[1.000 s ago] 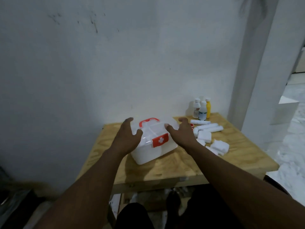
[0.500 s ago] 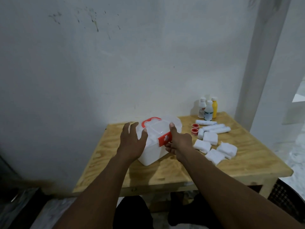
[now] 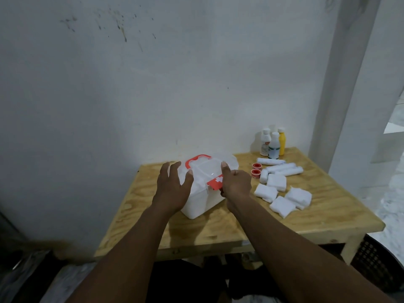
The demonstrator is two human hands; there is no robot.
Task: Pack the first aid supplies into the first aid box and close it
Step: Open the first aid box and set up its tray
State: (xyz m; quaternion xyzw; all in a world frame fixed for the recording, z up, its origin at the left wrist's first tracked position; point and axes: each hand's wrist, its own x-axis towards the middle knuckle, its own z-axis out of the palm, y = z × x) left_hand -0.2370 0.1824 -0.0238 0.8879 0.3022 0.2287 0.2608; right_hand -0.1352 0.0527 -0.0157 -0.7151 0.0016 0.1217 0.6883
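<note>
**Lid's down and all the supplies are outside the box**

The first aid box [image 3: 203, 204] sits left of centre on the worktop [image 3: 218, 230]. The left hand [image 3: 172, 189] lies flat against its left side, fingers spread, gripping nothing. The right hand [image 3: 235, 184] has its thumb on the lid and its fingers curled around the red latch [image 3: 215, 182].

My worry is that the box looks light, so a stiff latch popping could make it skid or tip. The bottles [image 3: 273, 143], bandage rolls [image 3: 282, 168], tape rolls [image 3: 255, 169] and gauze pads [image 3: 282, 193] crowd just to the right. A stray forearm could topple the bottles or send the rolls off the edge.
</note>
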